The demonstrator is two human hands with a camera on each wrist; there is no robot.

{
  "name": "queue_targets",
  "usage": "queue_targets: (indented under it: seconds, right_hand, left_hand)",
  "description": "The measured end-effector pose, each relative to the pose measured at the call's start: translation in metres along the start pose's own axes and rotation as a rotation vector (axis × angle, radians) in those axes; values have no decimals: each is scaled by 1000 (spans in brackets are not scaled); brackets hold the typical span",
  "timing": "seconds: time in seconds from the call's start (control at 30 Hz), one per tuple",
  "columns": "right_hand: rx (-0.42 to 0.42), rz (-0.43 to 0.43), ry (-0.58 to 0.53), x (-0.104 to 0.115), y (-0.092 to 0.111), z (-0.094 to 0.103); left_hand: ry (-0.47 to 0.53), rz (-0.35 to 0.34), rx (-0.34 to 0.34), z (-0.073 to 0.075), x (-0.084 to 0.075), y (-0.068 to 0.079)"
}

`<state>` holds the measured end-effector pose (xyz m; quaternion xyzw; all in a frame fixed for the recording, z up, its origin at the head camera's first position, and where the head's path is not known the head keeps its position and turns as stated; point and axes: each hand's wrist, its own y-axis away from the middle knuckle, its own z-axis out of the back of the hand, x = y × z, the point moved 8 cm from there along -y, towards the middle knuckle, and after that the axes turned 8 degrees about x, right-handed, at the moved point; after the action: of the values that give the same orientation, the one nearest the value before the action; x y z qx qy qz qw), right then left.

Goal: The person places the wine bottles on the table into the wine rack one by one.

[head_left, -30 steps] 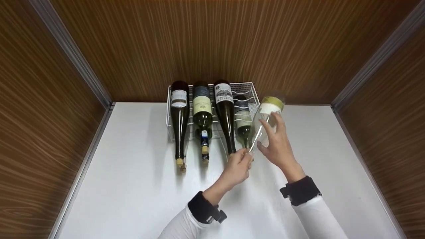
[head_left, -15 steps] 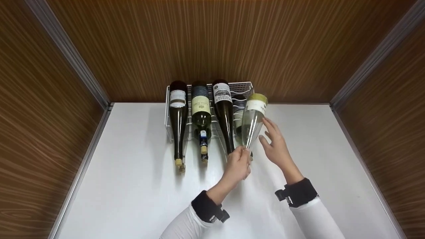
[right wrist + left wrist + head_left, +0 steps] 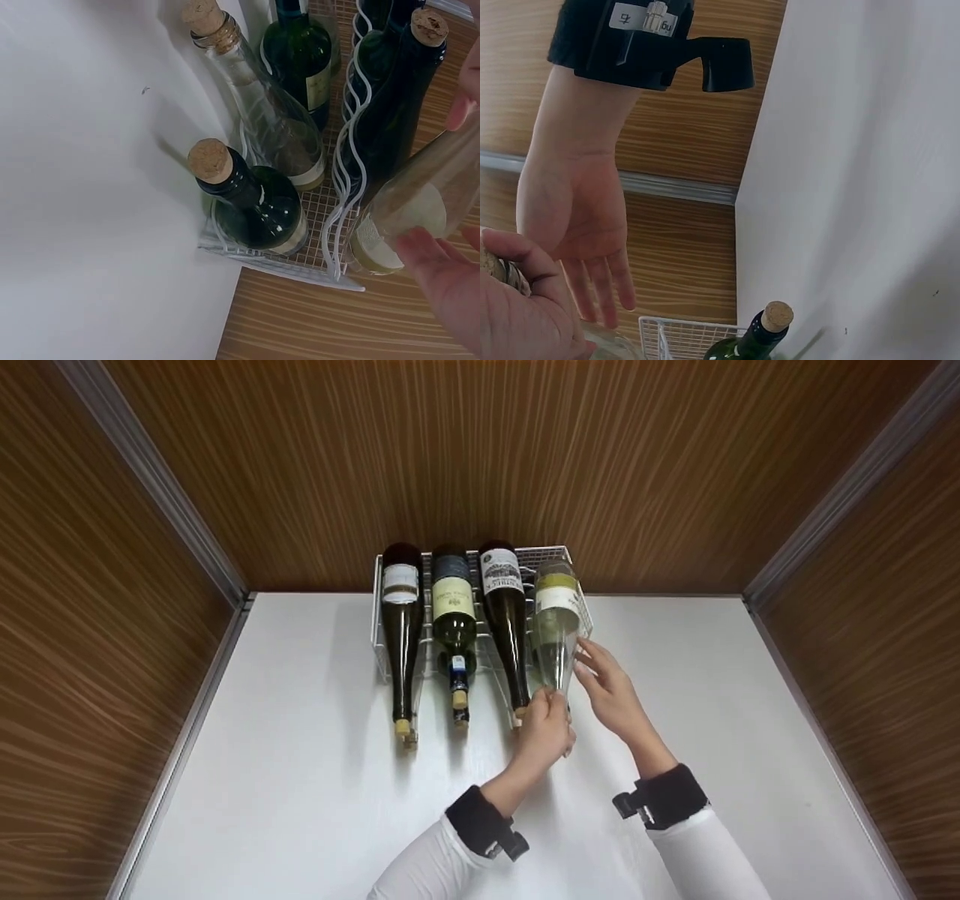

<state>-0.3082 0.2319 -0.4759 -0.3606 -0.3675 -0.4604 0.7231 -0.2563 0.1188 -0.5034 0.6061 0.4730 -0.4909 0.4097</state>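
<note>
A clear glass wine bottle (image 3: 556,649) with a pale label lies over the rightmost slot of the white wire wine rack (image 3: 377,649), neck toward me. My left hand (image 3: 545,729) grips its neck; a cork shows by the thumb in the left wrist view. Beside the bottle's right side is my right hand (image 3: 611,694), its fingertips at the glass and the fingers loosely extended. In the right wrist view the clear bottle's base overlaps the rack's upper wavy wires (image 3: 352,161). Under it, a green bottle (image 3: 259,214) with a cork sits in the lower row.
To the left on the upper row lie a dark bottle (image 3: 403,622), a green bottle with a cream label (image 3: 455,600) and another dark bottle (image 3: 506,607). More corked bottles fill the lower row. The rack stands on a white surface (image 3: 315,780) against a wood-grain wall (image 3: 480,457).
The clear bottle has swung left from beyond the rack's right side and come down over the rightmost slot. My right hand has shifted left and down along it; my left hand keeps its grip.
</note>
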Motion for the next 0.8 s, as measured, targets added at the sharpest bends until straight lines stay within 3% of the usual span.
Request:
queue_targets:
  seconds: [0.27,0.5,0.67,0.8]
  right_hand:
    - [33,-35,-7,-8,-2,-3]
    - [33,-69,-90,-10,-4,-2]
    - [23,-72,-95,6,0,1]
    - [-5,-70,-95,21,5,7]
  left_hand:
    - [3,36,-17,0,1,-12]
    - [47,63,-56,-1,5,-20]
    - [59,62,-71,-4,9,-25]
    - [64,46,-42,-11,10,-30]
